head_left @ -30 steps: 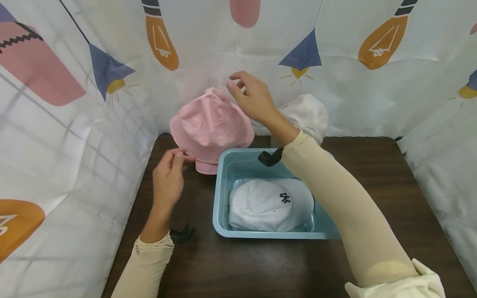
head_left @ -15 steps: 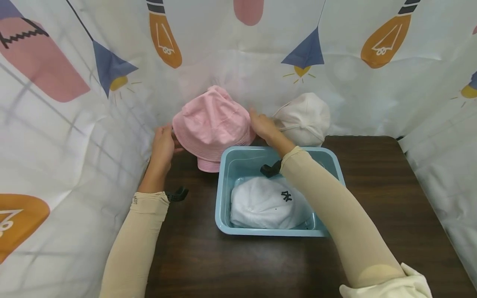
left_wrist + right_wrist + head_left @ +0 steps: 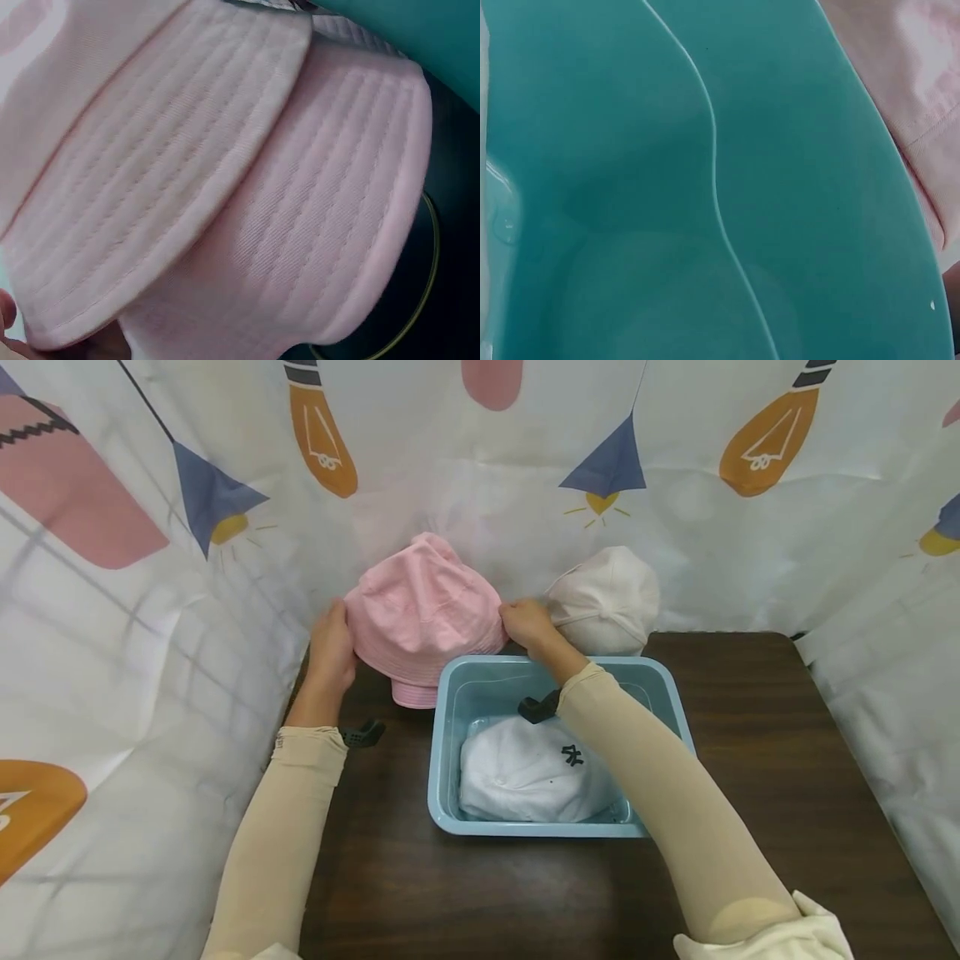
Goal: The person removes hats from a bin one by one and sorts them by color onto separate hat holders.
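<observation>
A pink bucket hat [image 3: 423,602] lies at the back left of the table, with a second pink stitched brim [image 3: 414,695] showing under its front. My left hand [image 3: 330,647] pinches the hat's brim at the left side, its fingers partly hidden. On the opposite side my right hand [image 3: 527,623] pinches the right edge of the brim. Close up in the left wrist view, the upper brim [image 3: 165,165] overlaps the lower brim [image 3: 330,187]. Below my right forearm, a white cap [image 3: 521,772] with a dark logo lies in a blue plastic basin [image 3: 442,752].
A cream cap [image 3: 611,597] stands at the back, just right of my right hand. Patterned white curtains [image 3: 480,468] rise behind and beside the dark wooden table [image 3: 480,893]. The basin's far rim runs close in front of the bucket hat.
My left hand has moved up and away to the hat's left brim. My right hand has come down from above the hat to its right brim. Both now grip it.
</observation>
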{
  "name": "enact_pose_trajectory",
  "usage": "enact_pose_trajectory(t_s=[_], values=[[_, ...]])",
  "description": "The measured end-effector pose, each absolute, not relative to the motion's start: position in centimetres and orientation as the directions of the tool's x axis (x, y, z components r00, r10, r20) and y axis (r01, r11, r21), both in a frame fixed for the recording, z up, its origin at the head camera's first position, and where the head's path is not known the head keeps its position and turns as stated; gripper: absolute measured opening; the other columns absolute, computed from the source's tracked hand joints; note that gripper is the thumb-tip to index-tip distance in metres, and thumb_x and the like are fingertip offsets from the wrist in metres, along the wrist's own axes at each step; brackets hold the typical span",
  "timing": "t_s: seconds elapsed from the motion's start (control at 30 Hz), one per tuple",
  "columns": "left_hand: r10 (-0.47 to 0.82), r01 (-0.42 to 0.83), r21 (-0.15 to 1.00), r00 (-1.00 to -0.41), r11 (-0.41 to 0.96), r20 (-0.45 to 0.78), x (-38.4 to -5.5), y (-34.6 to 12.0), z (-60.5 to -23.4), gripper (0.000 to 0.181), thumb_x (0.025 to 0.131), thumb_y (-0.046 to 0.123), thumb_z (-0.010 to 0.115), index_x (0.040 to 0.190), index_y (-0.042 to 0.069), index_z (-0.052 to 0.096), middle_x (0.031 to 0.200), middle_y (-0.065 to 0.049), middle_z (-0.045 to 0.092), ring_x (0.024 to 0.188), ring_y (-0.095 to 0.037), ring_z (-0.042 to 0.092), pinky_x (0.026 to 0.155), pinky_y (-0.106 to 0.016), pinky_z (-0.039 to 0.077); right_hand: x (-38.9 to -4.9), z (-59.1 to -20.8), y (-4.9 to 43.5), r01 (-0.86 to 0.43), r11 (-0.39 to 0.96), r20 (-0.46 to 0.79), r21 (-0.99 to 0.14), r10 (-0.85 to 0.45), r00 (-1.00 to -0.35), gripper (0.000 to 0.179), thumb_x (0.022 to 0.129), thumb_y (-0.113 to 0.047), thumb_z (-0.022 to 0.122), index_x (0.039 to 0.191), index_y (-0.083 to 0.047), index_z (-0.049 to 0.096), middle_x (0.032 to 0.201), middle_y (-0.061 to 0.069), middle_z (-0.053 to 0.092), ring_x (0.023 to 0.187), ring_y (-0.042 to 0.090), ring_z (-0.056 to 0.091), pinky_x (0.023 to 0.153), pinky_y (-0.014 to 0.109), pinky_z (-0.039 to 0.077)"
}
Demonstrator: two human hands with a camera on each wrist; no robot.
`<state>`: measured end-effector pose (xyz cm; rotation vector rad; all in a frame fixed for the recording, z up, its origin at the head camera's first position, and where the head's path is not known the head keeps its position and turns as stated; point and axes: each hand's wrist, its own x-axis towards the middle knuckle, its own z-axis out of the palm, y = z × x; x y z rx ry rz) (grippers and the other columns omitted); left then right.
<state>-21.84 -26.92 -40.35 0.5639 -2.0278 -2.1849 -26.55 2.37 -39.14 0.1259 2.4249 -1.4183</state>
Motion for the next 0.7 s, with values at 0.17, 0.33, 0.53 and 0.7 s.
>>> enact_pose_trajectory(t_s=[0.17, 0.33, 0.53, 0.7], values=[[-0.399, -0.115, 0.992, -0.913, 0.051, -0.085, -22.5, -26.4, -41.3, 0.032, 0.110, 0.034, 0.033, 0.108, 0.010, 0.053, 0.112, 0.000, 0.048, 0.107, -0.014, 0.046, 0.095, -0.028, 0.041, -26.4, -39.3, 2.3, 0.166, 0.565, -0.271, -0.809, -0.108, -0.957, 0.035, 0.110, -0.027, 0.037, 0.105, -0.004, 0.063, 0.093, 0.007, 0.054, 0.089, 0.023, 0.051, 0.074, 0.033, 0.044], [-0.405, -0.094, 0.989, -0.913, 0.118, -0.038, -22.9, -26.2, -42.4, 0.027, 0.110, 0.031, 0.033, 0.097, 0.014, 0.049, 0.101, 0.001, 0.044, 0.096, -0.012, 0.044, 0.084, -0.028, 0.040, -26.5, -39.1, 2.0, 0.043, 0.713, -0.202, -0.700, -0.140, -0.969, 0.041, 0.110, -0.025, 0.035, 0.120, 0.002, 0.065, 0.107, 0.015, 0.063, 0.096, 0.027, 0.054, 0.087, 0.042, 0.049], [-0.414, -0.122, 0.968, -0.910, 0.219, -0.021, -23.6, -25.9, -43.4, 0.030, 0.110, 0.033, 0.034, 0.094, 0.012, 0.050, 0.098, -0.002, 0.046, 0.093, -0.015, 0.045, 0.080, -0.029, 0.040, -27.3, -39.5, 1.7, -0.145, 0.888, -0.203, -0.437, -0.254, -0.946, 0.042, 0.109, -0.019, 0.035, 0.111, 0.003, 0.070, 0.114, 0.019, 0.069, 0.098, 0.029, 0.060, 0.097, 0.046, 0.051], [-0.408, -0.163, 0.939, -0.912, 0.304, -0.026, -24.3, -25.9, -43.9, 0.033, 0.108, 0.032, 0.035, 0.100, 0.007, 0.055, 0.111, -0.011, 0.055, 0.102, -0.021, 0.050, 0.083, -0.030, 0.042, -29.4, -41.7, 1.8, -0.265, 0.910, -0.226, -0.318, -0.344, -0.911, 0.041, 0.106, -0.021, 0.038, 0.095, -0.002, 0.072, 0.103, 0.015, 0.072, 0.093, 0.028, 0.065, 0.086, 0.043, 0.055]])
